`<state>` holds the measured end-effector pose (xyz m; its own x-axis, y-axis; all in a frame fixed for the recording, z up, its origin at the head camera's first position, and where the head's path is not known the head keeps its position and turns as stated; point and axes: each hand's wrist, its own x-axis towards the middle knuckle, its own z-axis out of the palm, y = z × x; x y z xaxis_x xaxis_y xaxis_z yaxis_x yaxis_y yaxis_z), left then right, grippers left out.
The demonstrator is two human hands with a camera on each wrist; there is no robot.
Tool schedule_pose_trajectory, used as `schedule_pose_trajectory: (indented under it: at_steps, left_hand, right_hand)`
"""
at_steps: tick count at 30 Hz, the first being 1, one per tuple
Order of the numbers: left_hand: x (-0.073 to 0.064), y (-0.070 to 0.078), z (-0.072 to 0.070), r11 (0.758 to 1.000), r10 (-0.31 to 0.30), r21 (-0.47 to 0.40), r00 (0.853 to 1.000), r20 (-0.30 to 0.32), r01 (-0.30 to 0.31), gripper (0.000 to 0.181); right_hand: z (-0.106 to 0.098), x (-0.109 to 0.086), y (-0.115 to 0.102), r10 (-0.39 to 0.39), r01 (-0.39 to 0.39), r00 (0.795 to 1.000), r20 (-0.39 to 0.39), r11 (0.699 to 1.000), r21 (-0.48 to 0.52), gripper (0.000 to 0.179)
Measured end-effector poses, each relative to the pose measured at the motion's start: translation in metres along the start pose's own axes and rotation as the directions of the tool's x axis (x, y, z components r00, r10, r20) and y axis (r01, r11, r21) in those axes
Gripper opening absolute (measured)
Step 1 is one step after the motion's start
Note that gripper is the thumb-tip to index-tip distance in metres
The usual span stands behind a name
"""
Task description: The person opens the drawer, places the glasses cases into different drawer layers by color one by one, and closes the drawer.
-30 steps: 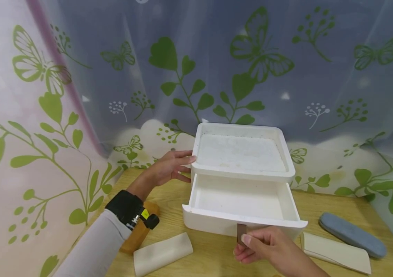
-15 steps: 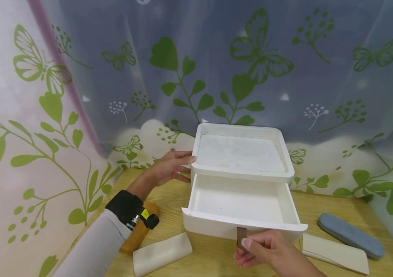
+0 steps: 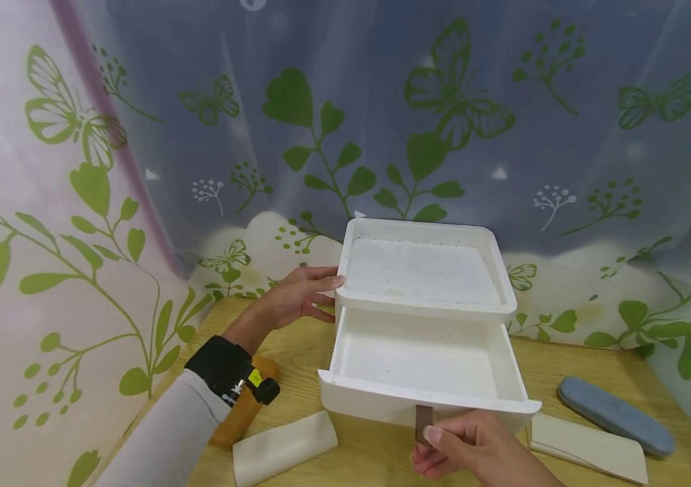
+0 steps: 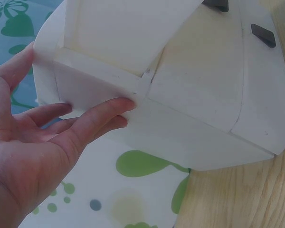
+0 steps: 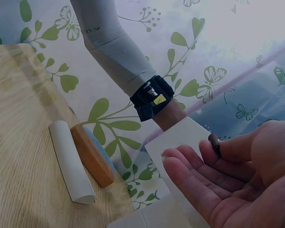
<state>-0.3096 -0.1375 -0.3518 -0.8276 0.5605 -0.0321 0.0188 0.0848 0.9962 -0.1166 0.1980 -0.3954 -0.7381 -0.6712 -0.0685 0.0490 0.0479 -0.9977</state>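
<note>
A white drawer unit (image 3: 430,308) stands on the wooden table, with a shallow tray-like top. Its upper drawer (image 3: 375,400) is pulled well out, and no objects show inside. My right hand (image 3: 473,446) pinches the brown pull tab (image 3: 423,423) on the drawer front between thumb and fingers; the right wrist view also shows the tab (image 5: 214,143) at the fingertips. My left hand (image 3: 299,297) rests against the unit's left side, thumb at the top rim. In the left wrist view its fingers lie extended along the white side wall (image 4: 194,142).
Left on the table lie a cream case (image 3: 287,446) and a brown case (image 3: 254,399), partly hidden by the left forearm. On the right are another cream case (image 3: 589,450) and a blue-grey case (image 3: 616,414). A patterned curtain (image 3: 345,135) hangs close behind the unit.
The drawer has slid slightly farther out toward me, the right hand moving with its pull tab. The left hand has stayed against the unit's side.
</note>
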Motion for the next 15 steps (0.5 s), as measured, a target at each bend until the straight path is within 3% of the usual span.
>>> schedule_pose_trajectory:
  at_steps: [15]
  left_hand:
    - [-0.0008, -0.0002, 0.0002, 1.000, 0.000, -0.011, 1.000, -0.003, 0.000, 0.056]
  right_hand:
    - [0.0011, -0.0044, 0.0000, -0.008, 0.008, 1.000, 0.029, 1.000, 0.002, 0.039]
